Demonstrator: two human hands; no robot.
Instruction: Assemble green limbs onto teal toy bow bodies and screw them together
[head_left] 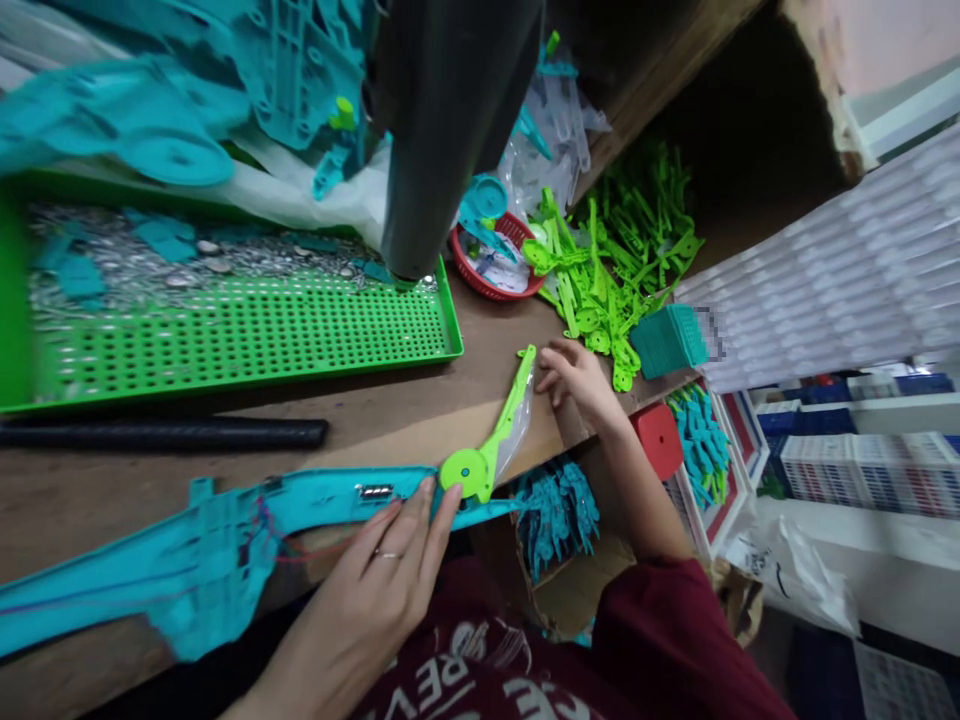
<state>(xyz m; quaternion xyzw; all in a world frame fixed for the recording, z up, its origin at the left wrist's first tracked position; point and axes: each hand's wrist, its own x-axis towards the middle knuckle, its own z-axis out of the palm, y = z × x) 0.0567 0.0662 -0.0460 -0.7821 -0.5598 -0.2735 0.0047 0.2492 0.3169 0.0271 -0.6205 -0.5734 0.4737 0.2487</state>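
A long teal plastic shell half [330,497] lies along the table's front edge, with thin wires and a small metal spring-like part [375,491] inside. My left hand [382,570] grips the shell near its right end; the thumb is hidden. Two of its fingertips press by a lime-green disc [459,470]. From the disc a lime-green arm [510,412] slants up and right, with a clear plastic strip [517,430] along it. Just right of the arm's upper end, my right hand [577,380] is open, fingers loosely bent and apart, holding nothing visible.
A green perforated tray [247,345] of small metal parts stands behind. A dark column [442,140] hangs overhead. Near it are a red basket [495,290], a lime-green parts pile [607,270] and stacked teal pieces [667,340]. A black rod [165,433] lies left. Teal parts [559,515] sit below.
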